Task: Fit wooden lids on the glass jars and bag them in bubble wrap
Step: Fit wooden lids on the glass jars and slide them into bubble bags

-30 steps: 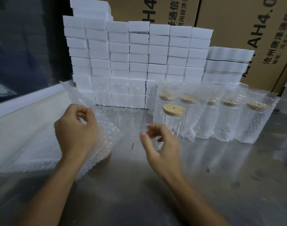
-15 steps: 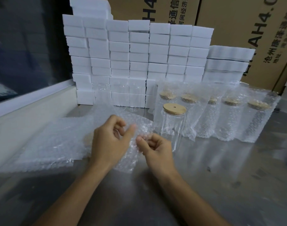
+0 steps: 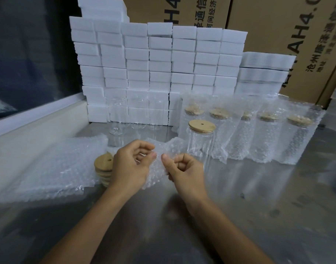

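Spreading across the whole lower view is a grey, glossy metal table (image 3: 258, 216), bounded on the left by a pale raised ledge (image 3: 39, 119) under a dark window. Brown cardboard cartons (image 3: 277, 25) printed with dark lettering fill the back, and against them rises a wall of stacked white foam blocks (image 3: 159, 60). A loose pile of bubble-wrap bags (image 3: 54, 168) lies flat on the table's left side, partly covering a short stack of wooden lids (image 3: 104, 168). A row of bagged jars (image 3: 264, 134), each with its lid on inside bubble wrap, stands upright at right, just in front of the foam. Three empty glass jars (image 3: 136, 115) without lids stand near the foam's base. One lidded glass jar (image 3: 200, 141), unwrapped, stands upright just ahead of the bagged row, close beyond the right hand. Between the hands hangs a single bubble-wrap bag (image 3: 159, 155). The left hand (image 3: 131, 166) pinches its edge between thumb and curled fingers; the right hand (image 3: 184, 170) likewise pinches the bag with fingers curled tight, thumbs nearly meeting.
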Action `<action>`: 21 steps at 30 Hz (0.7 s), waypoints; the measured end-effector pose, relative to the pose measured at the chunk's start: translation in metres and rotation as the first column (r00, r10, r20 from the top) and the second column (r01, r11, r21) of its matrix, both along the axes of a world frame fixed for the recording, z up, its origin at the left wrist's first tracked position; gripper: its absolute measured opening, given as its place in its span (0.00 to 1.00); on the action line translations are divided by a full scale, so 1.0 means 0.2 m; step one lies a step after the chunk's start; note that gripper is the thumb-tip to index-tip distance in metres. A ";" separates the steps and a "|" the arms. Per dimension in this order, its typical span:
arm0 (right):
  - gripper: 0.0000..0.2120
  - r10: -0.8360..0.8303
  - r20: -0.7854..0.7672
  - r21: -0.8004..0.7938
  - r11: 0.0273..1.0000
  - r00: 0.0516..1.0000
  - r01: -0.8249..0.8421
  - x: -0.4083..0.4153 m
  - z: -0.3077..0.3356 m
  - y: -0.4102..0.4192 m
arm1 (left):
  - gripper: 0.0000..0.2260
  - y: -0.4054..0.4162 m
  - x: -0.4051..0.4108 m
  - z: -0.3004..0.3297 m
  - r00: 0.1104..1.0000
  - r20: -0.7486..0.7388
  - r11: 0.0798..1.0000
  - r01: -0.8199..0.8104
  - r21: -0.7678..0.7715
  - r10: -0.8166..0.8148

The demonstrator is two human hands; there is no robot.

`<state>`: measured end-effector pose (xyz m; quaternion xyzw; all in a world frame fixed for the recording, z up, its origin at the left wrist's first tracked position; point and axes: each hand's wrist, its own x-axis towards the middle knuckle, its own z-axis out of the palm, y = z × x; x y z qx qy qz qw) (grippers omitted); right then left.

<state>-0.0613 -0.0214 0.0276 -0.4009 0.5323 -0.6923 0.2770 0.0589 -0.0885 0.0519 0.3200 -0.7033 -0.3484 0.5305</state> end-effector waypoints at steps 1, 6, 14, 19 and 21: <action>0.18 0.022 0.014 0.001 1.000 1.000 -0.022 0.00 0.00 0.00 | 0.12 0.01 0.00 0.01 1.000 -0.031 1.000 0.000 0.017 0.001; 0.17 0.009 0.092 0.073 0.997 0.996 -0.016 -0.01 0.02 0.01 | 0.10 -0.01 0.06 0.13 0.764 -0.633 0.763 0.482 0.432 -0.124; 0.18 0.209 0.360 0.166 0.945 0.909 -0.283 0.02 0.03 -0.02 | 0.22 -0.07 0.19 0.14 0.451 -0.882 0.649 0.713 0.264 -0.137; 0.07 0.212 0.437 0.059 0.963 0.874 -0.263 0.00 0.06 -0.01 | 0.10 -0.11 0.19 0.15 0.481 -0.875 0.674 0.667 0.318 -0.062; 0.08 0.106 0.366 0.088 0.985 0.924 -0.148 0.00 0.06 0.00 | 0.05 -0.14 0.20 0.15 0.484 -0.874 0.751 0.561 0.348 0.044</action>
